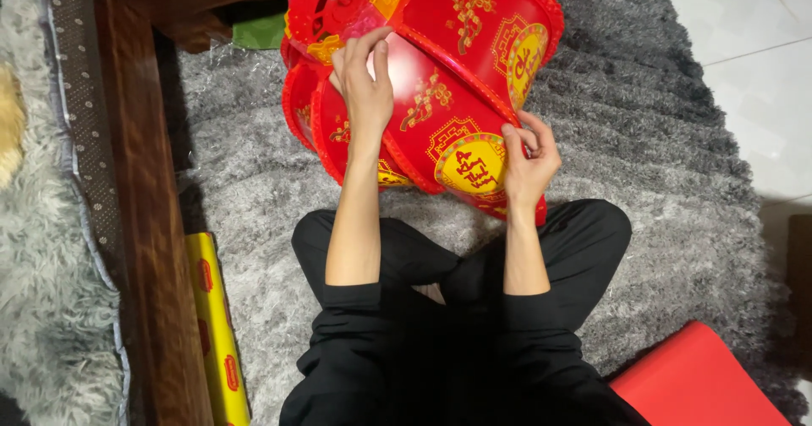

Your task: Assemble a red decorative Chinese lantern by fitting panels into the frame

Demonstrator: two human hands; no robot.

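While the person sits cross-legged on the shaggy grey rug, the large red lantern rests just in front of the knees, built of curved red plastic panels with gold ornament. The left hand lies nearly flat on one panel, fingers long and close together, pressing more than gripping. The right hand is curled, its fingertips pinching the lower edge of a neighbouring panel beside a round yellow medallion.

A likely risk, as I judge it, is that the thin panels flex under the flat palm and a seam springs apart, or a clip at the pinched edge snaps if it is forced at an angle. The lantern could also roll on the soft pile, since only two hands steady it.

By size, the other packaging follows: a red box or lid lies at the lower right, touching the rug near the person's leg; a long yellow box with small red oval marks lies along the dark wooden frame at the left; a second yellow medallion sits on an upper panel.
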